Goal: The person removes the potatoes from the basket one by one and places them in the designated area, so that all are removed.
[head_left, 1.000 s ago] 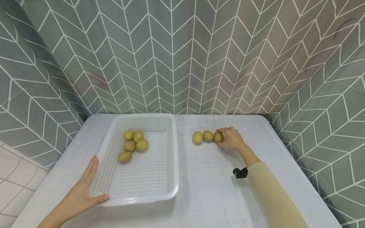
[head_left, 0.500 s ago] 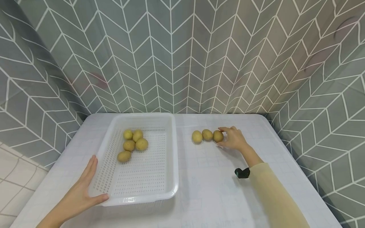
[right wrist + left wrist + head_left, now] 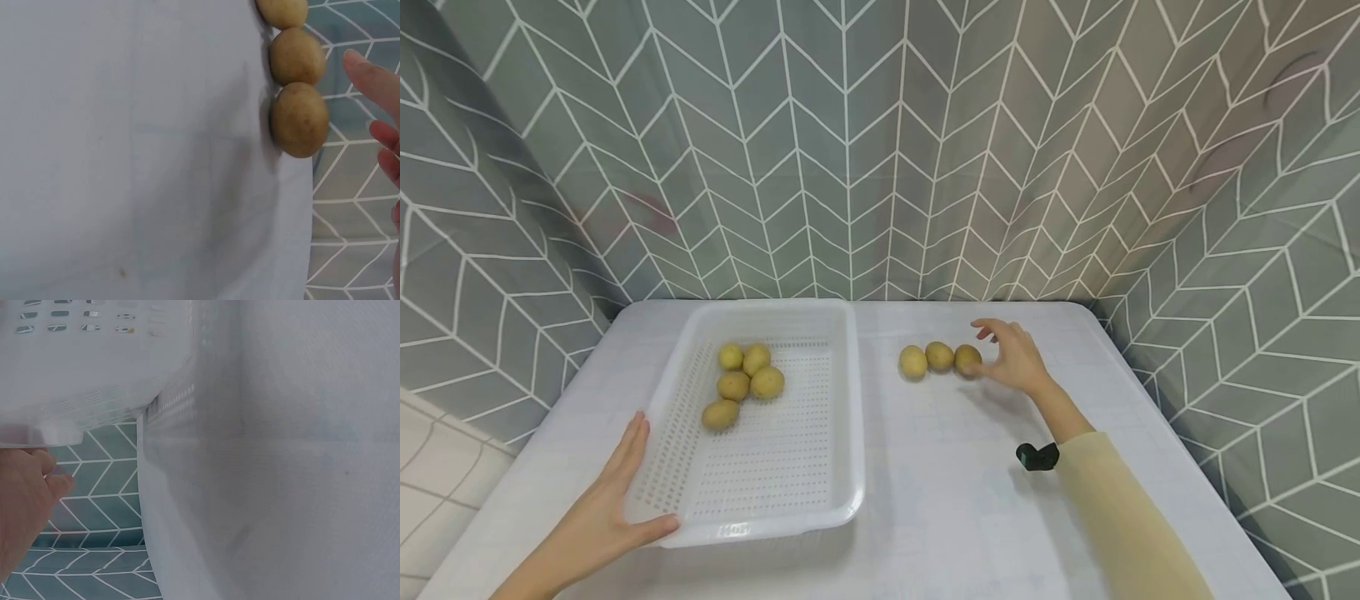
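A white perforated basket (image 3: 842, 433) holds several small potatoes (image 3: 752, 379) in its far left part. My left hand (image 3: 613, 508) rests flat against the basket's near left corner, thumb on the front rim (image 3: 75, 419). Three potatoes lie in a row on the white table: left (image 3: 913, 362), middle (image 3: 939, 356), right (image 3: 967, 359). My right hand (image 3: 1011, 354) hovers just right of the right potato (image 3: 299, 119), fingers (image 3: 372, 75) spread and apart from it.
The white table (image 3: 940, 500) is enclosed by grey herringbone-patterned walls (image 3: 880, 150) at the back and both sides. A black wrist camera (image 3: 1036, 455) sits on my right forearm, above a pale yellow sleeve (image 3: 1120, 525).
My right hand has let go of the rightmost potato, lifted slightly and opened its fingers. The potato stays in the row. The left hand has not moved.
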The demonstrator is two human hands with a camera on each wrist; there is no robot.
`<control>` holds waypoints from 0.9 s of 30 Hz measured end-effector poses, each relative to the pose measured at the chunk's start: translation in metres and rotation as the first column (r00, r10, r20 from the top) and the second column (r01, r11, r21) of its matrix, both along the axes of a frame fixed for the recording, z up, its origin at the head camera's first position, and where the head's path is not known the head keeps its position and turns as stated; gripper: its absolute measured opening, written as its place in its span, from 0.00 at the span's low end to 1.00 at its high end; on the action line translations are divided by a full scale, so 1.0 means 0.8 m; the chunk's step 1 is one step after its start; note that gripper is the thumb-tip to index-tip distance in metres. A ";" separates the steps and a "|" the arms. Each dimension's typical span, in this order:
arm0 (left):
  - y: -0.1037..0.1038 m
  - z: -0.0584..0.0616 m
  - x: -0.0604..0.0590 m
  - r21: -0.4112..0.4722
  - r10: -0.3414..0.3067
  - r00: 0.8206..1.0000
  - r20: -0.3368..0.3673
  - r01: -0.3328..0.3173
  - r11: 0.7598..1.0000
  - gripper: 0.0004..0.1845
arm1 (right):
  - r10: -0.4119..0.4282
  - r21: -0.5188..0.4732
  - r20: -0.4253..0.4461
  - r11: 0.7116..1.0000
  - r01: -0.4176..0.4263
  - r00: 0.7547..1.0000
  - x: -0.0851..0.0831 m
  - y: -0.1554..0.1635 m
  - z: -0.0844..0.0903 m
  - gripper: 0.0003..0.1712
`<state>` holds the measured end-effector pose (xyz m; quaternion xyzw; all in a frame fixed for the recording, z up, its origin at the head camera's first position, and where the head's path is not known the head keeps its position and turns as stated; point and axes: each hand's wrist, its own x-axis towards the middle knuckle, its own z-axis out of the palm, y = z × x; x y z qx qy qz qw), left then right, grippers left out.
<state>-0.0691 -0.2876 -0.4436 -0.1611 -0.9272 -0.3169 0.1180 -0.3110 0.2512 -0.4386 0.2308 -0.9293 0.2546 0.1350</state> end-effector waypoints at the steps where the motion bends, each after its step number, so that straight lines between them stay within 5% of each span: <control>1: 0.000 0.000 0.000 0.006 0.000 1.000 0.003 0.000 1.000 0.71 | 0.013 -0.010 -0.018 1.000 -0.013 1.000 0.000 -0.001 0.002 0.44; 27: 0.001 0.003 0.001 0.015 -0.001 1.000 0.019 0.000 1.000 0.70 | 0.224 -0.087 -0.177 0.966 -0.242 0.958 0.015 -0.076 0.079 0.42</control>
